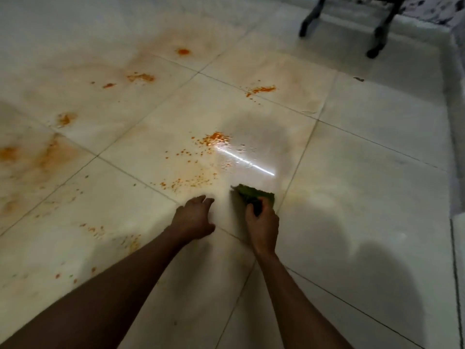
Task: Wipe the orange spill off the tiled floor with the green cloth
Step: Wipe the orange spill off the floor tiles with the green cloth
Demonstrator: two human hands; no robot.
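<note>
Spill (214, 141) blotches spread orange across the floor (352, 185) at left and centre, the left hand (193, 219) rests flat with fingers loosely spread, and just right the right hand (261, 224) grips the cloth (254, 195) against a tile.

single view from a head-worn wide-angle camera, looking forward and steeply down at the tiled floor (352, 197) from above. both forearms enter from the near edge and reach away from the lens, with the left hand (195, 219) and right hand (263, 226) near the frame's centre. the far right corner takes in dark furniture legs (380, 34). straight tile joints bow toward the edges. no second view overlaps this one.
</note>
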